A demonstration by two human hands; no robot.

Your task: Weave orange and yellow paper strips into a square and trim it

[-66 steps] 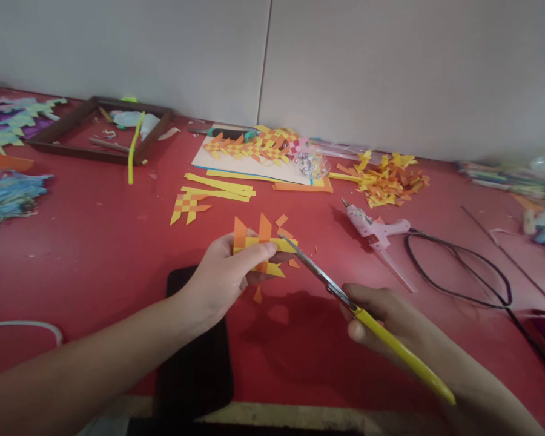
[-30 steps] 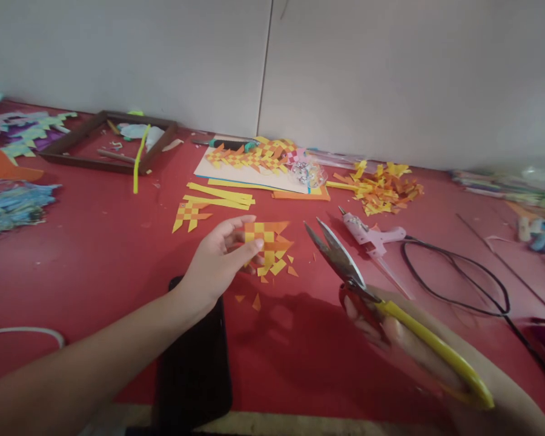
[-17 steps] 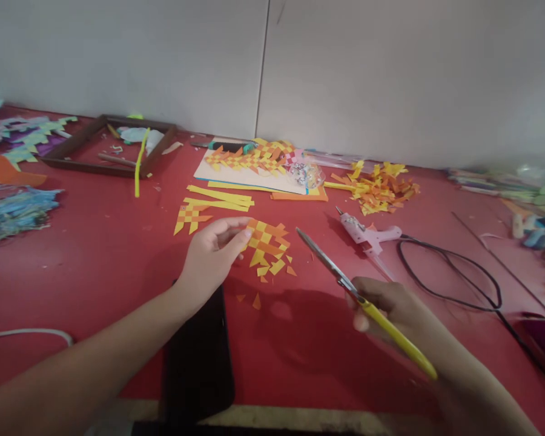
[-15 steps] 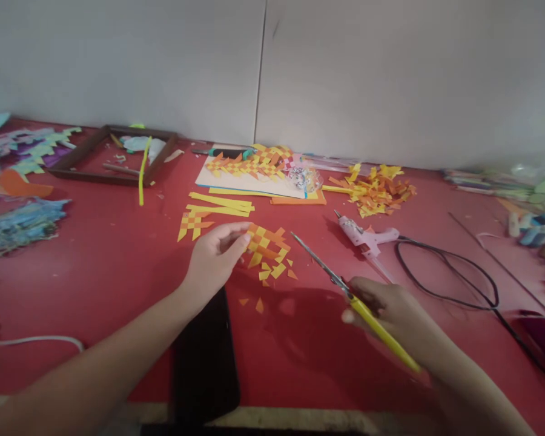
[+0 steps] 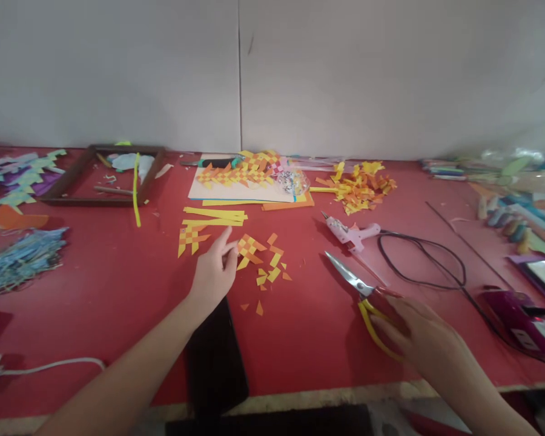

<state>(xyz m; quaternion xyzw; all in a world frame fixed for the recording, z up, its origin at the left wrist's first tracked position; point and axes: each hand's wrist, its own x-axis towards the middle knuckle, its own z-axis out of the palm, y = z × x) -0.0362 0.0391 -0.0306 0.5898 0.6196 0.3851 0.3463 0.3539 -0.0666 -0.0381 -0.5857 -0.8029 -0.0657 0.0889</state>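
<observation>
My left hand (image 5: 215, 270) hovers over the red table with its index finger stretched out and its thumb apart. Just beside its fingertips lies a woven orange-and-yellow paper piece (image 5: 249, 248) with pointed ends; whether they touch is hard to tell. Small paper offcuts (image 5: 267, 276) are scattered to its right. My right hand (image 5: 420, 330) is on the handles of scissors (image 5: 361, 289) with red and yellow grips, low at the table, blades pointing up and left. A smaller woven paper fish (image 5: 191, 238) and yellow paper strips (image 5: 215, 217) lie by my left hand.
A black phone (image 5: 218, 363) lies at the front edge. A pink glue gun (image 5: 352, 234) with a looping black cord (image 5: 422, 281) rests to the right. Behind are a white board (image 5: 245, 192), an orange-yellow paper cluster (image 5: 363, 189) and a brown frame (image 5: 91, 201).
My left hand has loosened its pinch on the woven paper piece, which now lies on the table. My right hand has lowered the scissors rightward and toward me. The view has shifted right.
</observation>
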